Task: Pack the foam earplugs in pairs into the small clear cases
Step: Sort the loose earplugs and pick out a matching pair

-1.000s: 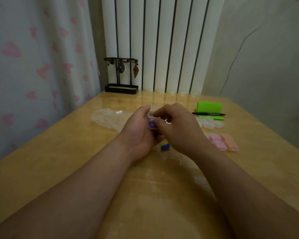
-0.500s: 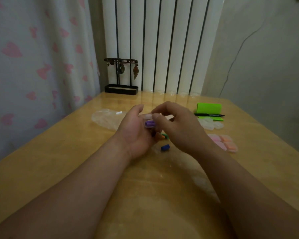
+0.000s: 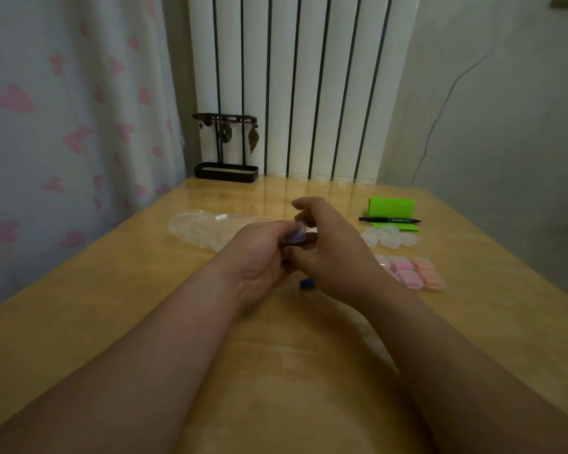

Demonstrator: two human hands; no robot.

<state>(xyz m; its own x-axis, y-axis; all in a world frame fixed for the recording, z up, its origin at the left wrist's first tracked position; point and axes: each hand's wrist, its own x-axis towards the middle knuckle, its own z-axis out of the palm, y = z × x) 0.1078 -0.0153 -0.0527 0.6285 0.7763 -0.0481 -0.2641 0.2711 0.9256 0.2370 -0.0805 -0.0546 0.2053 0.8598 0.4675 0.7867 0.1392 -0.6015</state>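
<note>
Both my hands meet above the middle of the wooden table (image 3: 112, 306). My left hand (image 3: 259, 257) and my right hand (image 3: 328, 247) together grip a small clear case (image 3: 296, 235) with purple earplugs inside; it looks closed. A blue earplug (image 3: 307, 284) lies on the table just below my right hand. To the right lie several filled cases with pink and orange earplugs (image 3: 410, 271). Behind them sit several empty clear cases (image 3: 391, 239).
A clear plastic bag (image 3: 204, 229) lies left of my hands. A green block (image 3: 391, 208) and a black pen (image 3: 389, 220) are at the back right. A black jewellery stand (image 3: 225, 149) stands at the table's far edge by the radiator.
The case with the purple earplugs was open in my left hand; now my fingers press on it from both sides and its lid looks closed.
</note>
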